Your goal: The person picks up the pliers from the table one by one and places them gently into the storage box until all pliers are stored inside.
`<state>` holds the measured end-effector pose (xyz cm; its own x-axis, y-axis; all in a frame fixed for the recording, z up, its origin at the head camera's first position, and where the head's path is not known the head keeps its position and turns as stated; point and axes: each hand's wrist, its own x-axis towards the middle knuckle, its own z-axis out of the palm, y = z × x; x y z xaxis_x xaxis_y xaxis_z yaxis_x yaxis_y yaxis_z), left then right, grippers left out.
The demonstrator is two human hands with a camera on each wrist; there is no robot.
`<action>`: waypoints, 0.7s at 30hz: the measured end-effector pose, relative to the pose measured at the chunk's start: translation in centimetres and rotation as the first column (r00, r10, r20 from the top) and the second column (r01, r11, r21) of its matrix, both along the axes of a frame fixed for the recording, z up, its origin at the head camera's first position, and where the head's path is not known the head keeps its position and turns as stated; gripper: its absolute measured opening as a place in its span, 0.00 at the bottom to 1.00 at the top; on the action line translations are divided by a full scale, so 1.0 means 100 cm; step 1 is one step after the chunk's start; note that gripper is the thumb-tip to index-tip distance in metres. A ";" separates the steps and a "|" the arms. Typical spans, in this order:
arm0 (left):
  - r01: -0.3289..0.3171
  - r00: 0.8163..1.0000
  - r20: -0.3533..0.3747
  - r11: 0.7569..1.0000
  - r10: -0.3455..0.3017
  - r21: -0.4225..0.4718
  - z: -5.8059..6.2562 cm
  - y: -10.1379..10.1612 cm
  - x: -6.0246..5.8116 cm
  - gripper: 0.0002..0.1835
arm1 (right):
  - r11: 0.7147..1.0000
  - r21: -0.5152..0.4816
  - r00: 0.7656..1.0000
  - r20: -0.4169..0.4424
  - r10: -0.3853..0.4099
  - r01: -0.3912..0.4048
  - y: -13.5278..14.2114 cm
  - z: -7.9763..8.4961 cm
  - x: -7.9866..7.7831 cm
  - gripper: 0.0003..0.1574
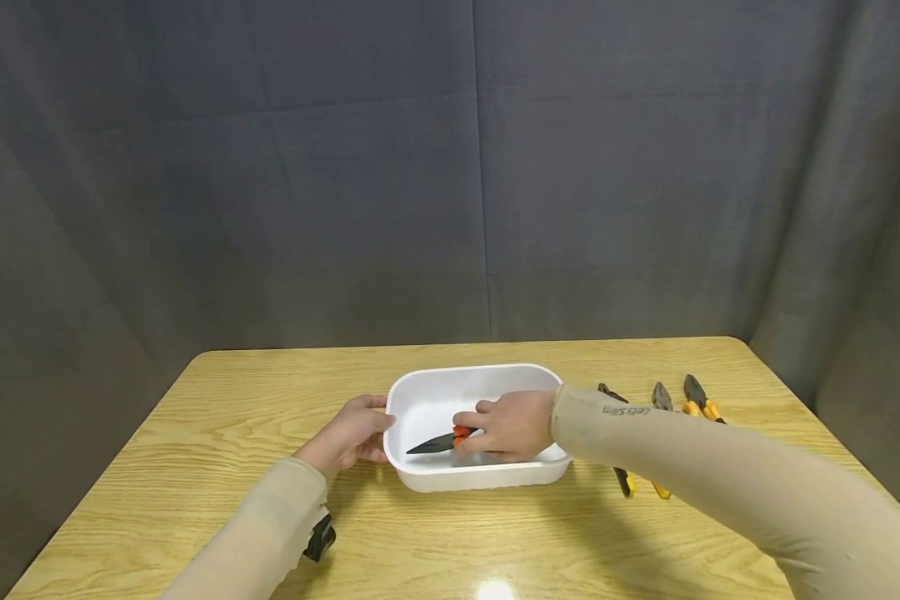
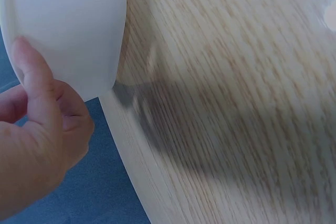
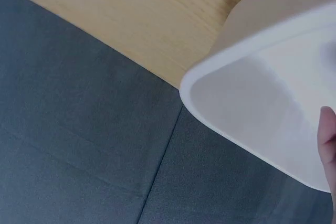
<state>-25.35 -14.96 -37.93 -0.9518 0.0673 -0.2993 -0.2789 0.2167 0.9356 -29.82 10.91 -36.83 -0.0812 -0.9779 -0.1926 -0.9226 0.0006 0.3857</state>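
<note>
A white plastic bin (image 1: 487, 478) stands on the table. My left hand (image 1: 352, 433) grips its left end; in the left wrist view the thumb (image 2: 35, 80) lies against the bin's side near the rim, and the other fingers are bent beyond it. My right hand (image 1: 516, 425) reaches inside the bin and holds long-nose pliers (image 1: 432, 445) by their orange-red handles, with the dark jaws directed left. The palm hides most of the handles. Only a finger (image 3: 327, 137) of the right hand shows at the edge of the right wrist view.
To the right of the bin lie pliers with black and yellow handles (image 1: 626, 483), grey-jawed pliers (image 1: 662, 396) and yellow-handled pliers (image 1: 694, 393), partly covered by my right sleeve. Behind the wooden table (image 1: 270, 375) hangs a dark grey curtain (image 1: 345, 208).
</note>
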 end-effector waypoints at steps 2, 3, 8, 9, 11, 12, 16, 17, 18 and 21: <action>-0.001 1.000 0.001 1.000 0.001 -0.002 0.001 0.000 0.000 0.23 | 1.000 0.009 1.000 0.019 -0.013 0.013 -0.001 -0.001 0.000 0.26; -0.002 1.000 0.001 1.000 0.002 -0.003 0.001 0.000 0.000 0.23 | 1.000 0.016 0.999 0.030 -0.022 0.021 -0.002 -0.002 0.000 0.26; -0.005 1.000 0.006 1.000 0.005 -0.008 0.001 -0.001 0.001 0.24 | 0.998 0.047 0.997 0.057 -0.049 0.046 -0.004 -0.006 -0.001 0.24; -0.005 1.000 0.006 1.000 0.005 -0.009 0.001 -0.001 0.001 0.24 | 0.998 0.047 0.996 0.066 -0.054 0.051 -0.004 -0.007 -0.001 0.24; -0.008 1.000 0.009 1.000 0.008 -0.006 0.001 -0.001 0.001 0.24 | 0.997 0.044 0.994 0.086 -0.068 0.064 -0.004 -0.009 -0.001 0.23; -0.008 1.000 0.009 1.000 0.009 -0.006 0.001 -0.001 0.001 0.24 | 0.996 0.042 0.992 0.102 -0.079 0.075 -0.004 -0.010 -0.001 0.22; -0.012 1.000 0.011 1.000 0.012 0.004 0.001 -0.001 0.001 0.24 | 0.990 0.065 0.980 0.152 -0.132 0.123 -0.004 -0.011 0.001 0.24; -0.012 1.000 0.011 1.000 0.012 0.004 0.002 -0.001 0.001 0.24 | 0.989 0.070 0.978 0.154 -0.140 0.131 -0.003 -0.012 0.001 0.25; -0.011 1.000 0.012 1.000 0.011 0.004 0.002 -0.001 0.001 0.24 | 0.987 0.076 0.976 0.157 -0.151 0.140 -0.003 -0.012 0.002 0.26; -0.010 1.000 0.013 1.000 0.010 0.005 0.003 -0.001 0.002 0.24 | 0.986 0.067 0.974 0.160 -0.161 0.152 -0.002 -0.013 0.003 0.28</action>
